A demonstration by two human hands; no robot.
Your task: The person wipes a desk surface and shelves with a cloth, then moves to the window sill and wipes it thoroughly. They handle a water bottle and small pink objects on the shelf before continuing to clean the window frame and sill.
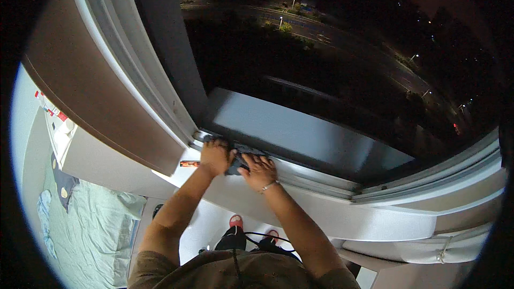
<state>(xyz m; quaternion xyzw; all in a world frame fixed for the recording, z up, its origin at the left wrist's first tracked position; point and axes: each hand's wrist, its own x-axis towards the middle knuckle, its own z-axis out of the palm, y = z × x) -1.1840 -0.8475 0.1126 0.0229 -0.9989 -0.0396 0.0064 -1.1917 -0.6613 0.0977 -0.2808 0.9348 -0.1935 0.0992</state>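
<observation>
A dark grey cloth (235,166) lies bunched over the white window track (310,179), near the left corner of the open window. My left hand (215,156) presses down on its left part, with the fingers curled over it. On the right part, my right hand (259,171) grips the cloth with bent fingers, its thumb toward the left hand. A thin bracelet (270,185) circles my right wrist. The hands are close together, and the cloth's underside is hidden. A small orange and black packet (189,164) lies on the sill left of my left hand.
Past the track is an outer ledge (267,120), with a dark road (342,35) and street lamps far below. A brown panel (101,85) stands at the left. A bed with a pale green sheet (96,225) is lower left; a tied curtain (423,246) hangs lower right.
</observation>
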